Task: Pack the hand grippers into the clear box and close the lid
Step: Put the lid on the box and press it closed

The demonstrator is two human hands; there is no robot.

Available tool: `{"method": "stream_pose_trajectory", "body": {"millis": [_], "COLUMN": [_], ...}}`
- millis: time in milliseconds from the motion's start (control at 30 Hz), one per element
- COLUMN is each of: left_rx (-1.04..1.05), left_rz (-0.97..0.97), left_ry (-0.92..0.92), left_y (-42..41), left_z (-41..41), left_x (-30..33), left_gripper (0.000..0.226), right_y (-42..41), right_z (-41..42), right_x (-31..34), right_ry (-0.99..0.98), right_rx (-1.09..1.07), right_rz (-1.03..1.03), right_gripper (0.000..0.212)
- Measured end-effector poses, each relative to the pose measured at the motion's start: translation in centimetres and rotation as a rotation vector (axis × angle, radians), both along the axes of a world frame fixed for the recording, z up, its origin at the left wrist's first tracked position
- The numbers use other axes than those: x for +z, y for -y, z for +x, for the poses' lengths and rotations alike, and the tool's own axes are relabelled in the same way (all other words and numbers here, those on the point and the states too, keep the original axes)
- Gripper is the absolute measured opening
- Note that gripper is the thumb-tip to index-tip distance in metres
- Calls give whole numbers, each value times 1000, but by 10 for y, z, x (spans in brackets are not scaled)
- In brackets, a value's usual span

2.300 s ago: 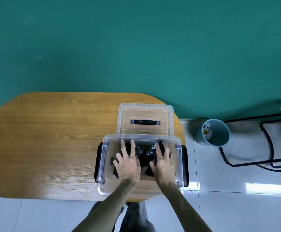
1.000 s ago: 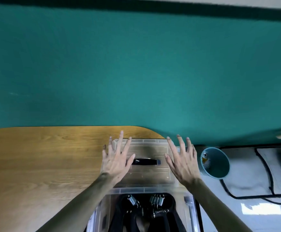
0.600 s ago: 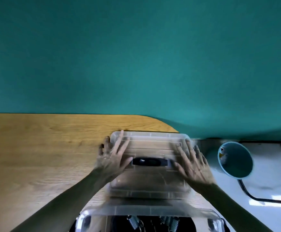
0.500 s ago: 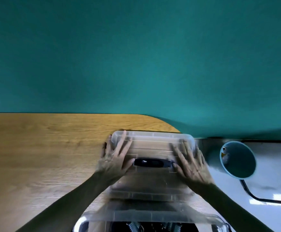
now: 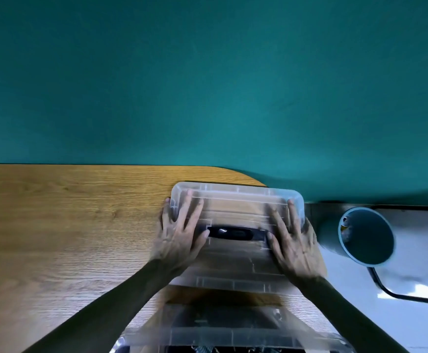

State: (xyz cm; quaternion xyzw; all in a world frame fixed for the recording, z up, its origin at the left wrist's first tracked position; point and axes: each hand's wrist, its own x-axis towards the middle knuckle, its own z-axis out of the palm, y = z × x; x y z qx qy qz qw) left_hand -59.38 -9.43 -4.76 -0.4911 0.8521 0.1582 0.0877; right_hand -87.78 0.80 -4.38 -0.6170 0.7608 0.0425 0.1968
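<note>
The clear lid (image 5: 235, 202) with a black handle (image 5: 235, 233) lies at the far right end of the wooden table. My left hand (image 5: 179, 238) grips its left edge, with fingers wrapped over the far corner. My right hand (image 5: 294, 243) grips its right edge in the same way. The lid looks slightly raised and is blurred. At the bottom edge of the view sits the clear box (image 5: 233, 335). The metal springs of the hand grippers (image 5: 205, 349) just show inside it; the rest is out of frame.
The wooden table (image 5: 67, 225) stretches to the left, and its rounded end lies under the lid. A grey-blue bin (image 5: 365, 238) stands on the tiled floor to the right, beside a black metal frame (image 5: 399, 296). A teal wall rises behind.
Both hands left the box, reached forward to the lid behind it and took hold of its two sides. The view has tilted up, so the box has dropped to the bottom edge.
</note>
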Motion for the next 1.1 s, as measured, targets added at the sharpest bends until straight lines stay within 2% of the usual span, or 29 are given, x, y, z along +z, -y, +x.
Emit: {"method": "stream_pose_trajectory", "body": {"millis": [267,667,1100], "left_rx": [17,112,193], "left_rz": [-68,-90,-215], "left_ry": [-76,-102,-113], "left_y": [-3,11,16], "left_z": [-16,-30,-46], "left_x": [6,38,100], "left_gripper": [73,70,67], "right_y": [1,12,28], "right_z": [-3,2,-1], "right_x": [4,23,79], "right_ry": [35,-23,-86], "right_rx": [13,-32,-93], "right_rz": [-220,-143,-285], "right_gripper": [65,73,70]}}
